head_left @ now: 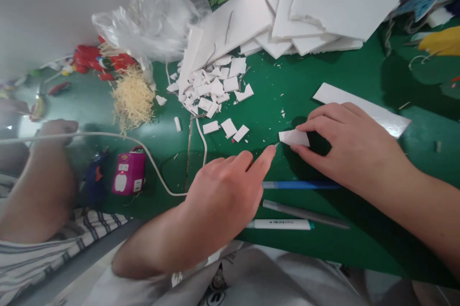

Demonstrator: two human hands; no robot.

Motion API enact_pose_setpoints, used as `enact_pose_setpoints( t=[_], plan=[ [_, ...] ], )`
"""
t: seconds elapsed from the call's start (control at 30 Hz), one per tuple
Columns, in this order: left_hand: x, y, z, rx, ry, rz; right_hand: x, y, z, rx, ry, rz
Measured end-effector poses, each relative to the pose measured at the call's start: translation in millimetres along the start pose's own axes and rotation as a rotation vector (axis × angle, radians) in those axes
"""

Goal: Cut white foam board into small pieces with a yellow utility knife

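Note:
My right hand pinches a small white foam board piece between thumb and fingers, just above the green tabletop. My left hand is closed with its index finger stretched forward along a thin metal-tipped tool. Only the tip shows, close to the left end of the foam piece; the fist hides the rest. Behind my right hand lies a long white foam strip. Several cut foam rectangles lie to the left, in front of a heap of white scraps.
Stacked white foam sheets and a clear plastic bag fill the back. A blue pen, a grey stick and a white marker lie nearby. Leftward are a magenta power adapter, white cable and another person's arm.

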State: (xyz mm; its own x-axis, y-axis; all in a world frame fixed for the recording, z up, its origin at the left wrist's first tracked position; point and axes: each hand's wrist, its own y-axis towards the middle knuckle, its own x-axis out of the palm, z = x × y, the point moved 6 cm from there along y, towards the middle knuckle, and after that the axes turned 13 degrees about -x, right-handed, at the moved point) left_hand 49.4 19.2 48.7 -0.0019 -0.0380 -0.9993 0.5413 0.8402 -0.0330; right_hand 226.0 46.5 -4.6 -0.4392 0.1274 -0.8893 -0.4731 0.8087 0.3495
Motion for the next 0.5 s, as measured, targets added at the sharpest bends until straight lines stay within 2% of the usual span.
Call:
enact_pose_setpoints(
  t=[0.1,0.23,0.5],
  plan=[
    [-1.4,-1.4,-4.0,-0.023,0.001,-0.006,-0.5,0.0,-0.1,-0.009,-0.013,0.008],
    [-4.8,0.2,-9.1,-0.062,-0.029,0.052,-0.3,0.3,-2.3,-0.044,-0.024,0.000],
    [11.8,7.9,1.0,-0.008,-0.092,0.064,1.1,0.4,-4.1,-0.089,-0.036,0.004]
  ],
)
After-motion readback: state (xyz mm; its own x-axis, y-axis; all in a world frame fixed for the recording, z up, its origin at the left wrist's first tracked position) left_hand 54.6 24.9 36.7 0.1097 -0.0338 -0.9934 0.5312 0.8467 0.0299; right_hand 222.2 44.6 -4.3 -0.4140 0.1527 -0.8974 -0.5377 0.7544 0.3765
